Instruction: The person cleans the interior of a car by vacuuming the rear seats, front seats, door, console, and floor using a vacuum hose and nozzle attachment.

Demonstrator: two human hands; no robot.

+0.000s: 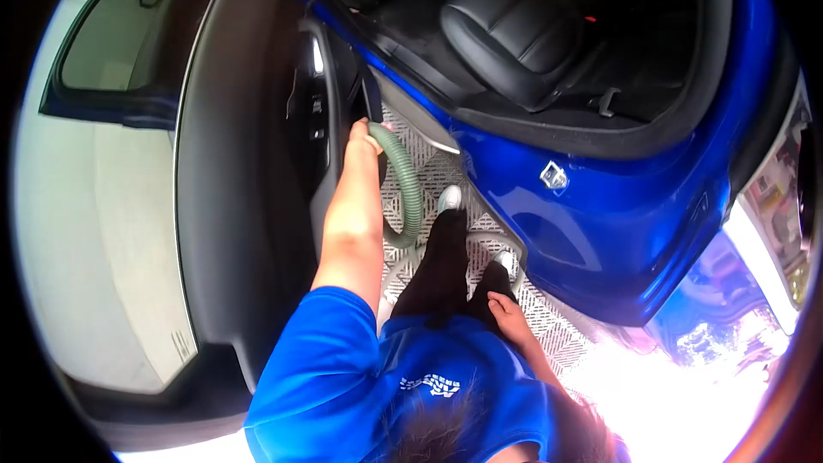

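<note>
My left hand [363,135] reaches down beside the door panel, its fingers closed around the end of a green corrugated vacuum hose [405,173]. The hose curves down from that hand towards the floor; whatever lies at its far end near the door is hidden. My right hand [508,315] hangs low by my right thigh with loosely bent fingers, and nothing shows in it. Close to my left hand is the dark inner panel of the open car door [249,146]. In front of me stands a blue car [591,214] with its doorway facing me.
Inside the doorway sits a black leather seat [514,26], with a metal door striker [554,175] on the pillar. My white shoes stand on a grey grated floor [549,326] in the gap between door and sill. Bright glare covers the lower right.
</note>
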